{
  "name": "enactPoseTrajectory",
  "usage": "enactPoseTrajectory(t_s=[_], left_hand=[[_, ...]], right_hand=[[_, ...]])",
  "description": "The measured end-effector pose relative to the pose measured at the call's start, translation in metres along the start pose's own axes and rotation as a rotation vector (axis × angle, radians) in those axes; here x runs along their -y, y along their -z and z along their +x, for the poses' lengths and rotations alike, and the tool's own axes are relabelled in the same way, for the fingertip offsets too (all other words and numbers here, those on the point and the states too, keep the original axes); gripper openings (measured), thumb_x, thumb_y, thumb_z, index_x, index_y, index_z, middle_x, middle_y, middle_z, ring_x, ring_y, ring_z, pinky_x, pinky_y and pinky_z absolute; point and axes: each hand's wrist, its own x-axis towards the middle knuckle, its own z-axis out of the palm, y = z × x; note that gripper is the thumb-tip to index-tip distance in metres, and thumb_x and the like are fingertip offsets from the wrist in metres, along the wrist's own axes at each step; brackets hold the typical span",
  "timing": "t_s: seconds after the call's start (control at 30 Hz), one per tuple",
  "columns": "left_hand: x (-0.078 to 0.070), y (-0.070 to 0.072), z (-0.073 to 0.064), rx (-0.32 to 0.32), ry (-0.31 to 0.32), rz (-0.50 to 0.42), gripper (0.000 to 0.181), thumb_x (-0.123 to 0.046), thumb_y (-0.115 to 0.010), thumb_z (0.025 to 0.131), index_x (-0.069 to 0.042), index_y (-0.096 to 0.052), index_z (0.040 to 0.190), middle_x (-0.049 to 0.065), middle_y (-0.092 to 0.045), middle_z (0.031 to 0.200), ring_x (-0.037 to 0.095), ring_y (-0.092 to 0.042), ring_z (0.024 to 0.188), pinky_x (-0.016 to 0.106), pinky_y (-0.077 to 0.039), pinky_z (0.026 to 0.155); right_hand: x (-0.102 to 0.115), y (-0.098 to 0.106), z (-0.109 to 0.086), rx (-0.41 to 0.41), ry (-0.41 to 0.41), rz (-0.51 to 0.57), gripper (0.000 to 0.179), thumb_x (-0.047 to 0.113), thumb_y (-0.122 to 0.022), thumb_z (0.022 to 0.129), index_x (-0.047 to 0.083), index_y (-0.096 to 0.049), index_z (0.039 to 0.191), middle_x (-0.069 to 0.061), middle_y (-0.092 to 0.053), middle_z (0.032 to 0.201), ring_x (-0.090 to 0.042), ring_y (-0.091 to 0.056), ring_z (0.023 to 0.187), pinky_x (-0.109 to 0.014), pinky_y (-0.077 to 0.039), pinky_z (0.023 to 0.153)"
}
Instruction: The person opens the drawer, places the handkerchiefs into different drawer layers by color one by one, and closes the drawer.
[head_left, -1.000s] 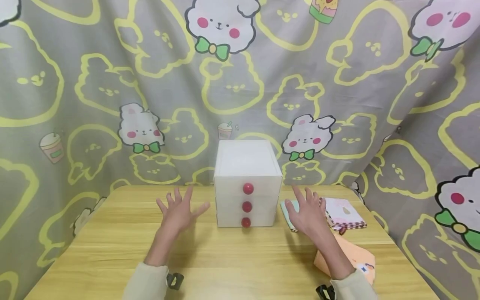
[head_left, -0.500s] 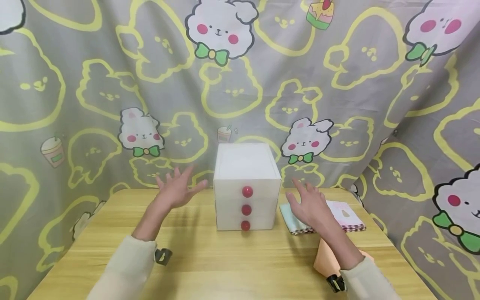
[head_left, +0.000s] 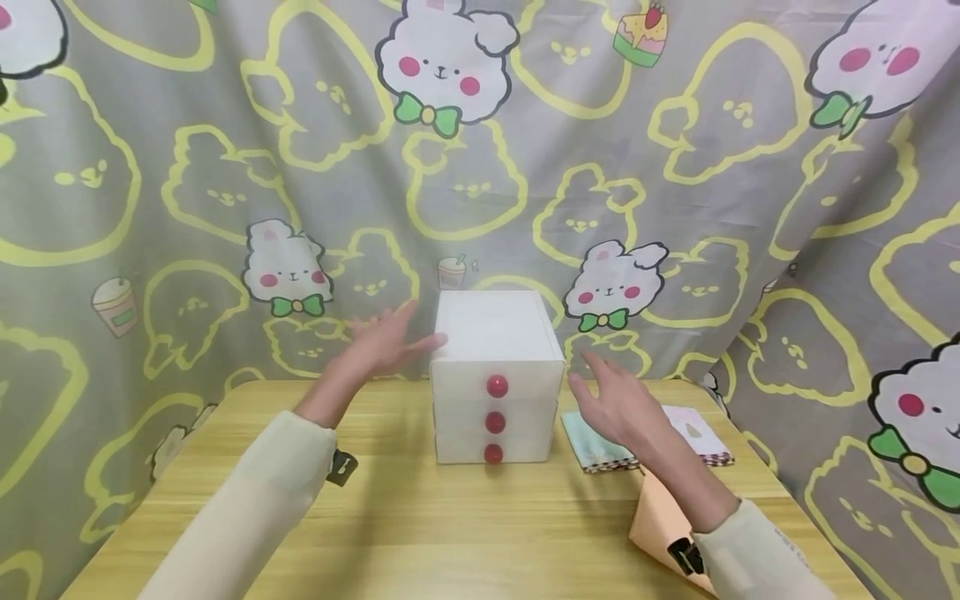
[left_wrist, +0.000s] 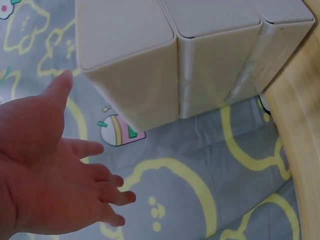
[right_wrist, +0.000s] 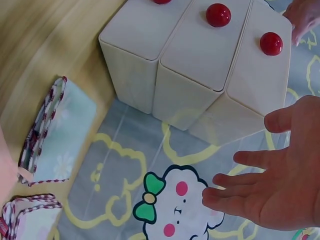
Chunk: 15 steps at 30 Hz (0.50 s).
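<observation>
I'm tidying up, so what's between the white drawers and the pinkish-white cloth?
The head view shows a mint cloth there, partly behind the right hand.

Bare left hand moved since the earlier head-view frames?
Yes: relative to the white cuboid three-drawer box, the left hand moved up and rightward.

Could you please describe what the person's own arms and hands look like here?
The left hand and right hand are bare, without gloves. Both sleeves are long and cream, and a small black piece shows by each wrist. The right sleeve carries a faint marking, too small to read.
</observation>
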Motion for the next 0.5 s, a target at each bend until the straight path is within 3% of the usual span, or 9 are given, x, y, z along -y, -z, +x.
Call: enactPoseTrajectory(t_s=[0.17, 0.27, 0.33, 0.43, 0.5], left_hand=[[-0.004, -0.004, 0.011, 0.042, -0.043, -0.086, 0.088, -0.055, -0.048, 0.103, -0.006, -0.007, 0.163, 0.026, -0.014, 0.167, 0.051, -0.011, 0.152, 0.066, -0.009, 0.125], [0.000, -0.012, 0.025, 0.050, -0.170, -0.162, 0.076, -0.043, -0.049, 0.105, -0.003, -0.017, 0.161, 0.026, -0.030, 0.162, 0.047, -0.027, 0.150, 0.062, -0.025, 0.123], [0.001, -0.015, 0.032, 0.067, -0.251, -0.221, 0.068, -0.034, -0.051, 0.106, -0.003, -0.022, 0.160, 0.025, -0.037, 0.158, 0.045, -0.034, 0.147, 0.061, -0.030, 0.122], [0.005, -0.021, 0.040, 0.094, -0.316, -0.272, 0.063, -0.028, -0.050, 0.107, -0.007, -0.022, 0.160, 0.023, -0.038, 0.158, 0.042, -0.036, 0.147, 0.060, -0.030, 0.122], [0.001, -0.020, 0.037, 0.124, -0.295, -0.330, 0.065, -0.025, -0.049, 0.107, -0.009, -0.017, 0.162, 0.022, -0.031, 0.163, 0.043, -0.030, 0.150, 0.061, -0.025, 0.123]], right_hand=[[0.002, 0.002, -0.002, 0.004, 0.015, -0.003, 0.063, 0.049, -0.032, 0.107, 0.013, -0.034, 0.159, -0.028, -0.040, 0.157, -0.048, -0.036, 0.145, -0.069, -0.034, 0.115], [0.004, 0.002, -0.003, 0.003, 0.023, -0.012, 0.061, 0.047, -0.033, 0.107, 0.013, -0.035, 0.158, -0.028, -0.040, 0.156, -0.049, -0.035, 0.146, -0.069, -0.034, 0.115], [0.005, 0.002, -0.004, 0.000, 0.027, -0.015, 0.060, 0.045, -0.035, 0.107, 0.013, -0.037, 0.157, -0.029, -0.041, 0.155, -0.049, -0.036, 0.145, -0.069, -0.035, 0.115], [0.006, 0.001, -0.005, -0.006, 0.038, -0.020, 0.058, 0.043, -0.037, 0.107, 0.012, -0.039, 0.156, -0.030, -0.044, 0.153, -0.049, -0.037, 0.144, -0.068, -0.036, 0.114], [0.006, 0.001, -0.005, -0.012, 0.049, -0.019, 0.058, 0.042, -0.038, 0.107, 0.011, -0.041, 0.155, -0.029, -0.048, 0.150, -0.049, -0.041, 0.142, -0.068, -0.039, 0.112]])
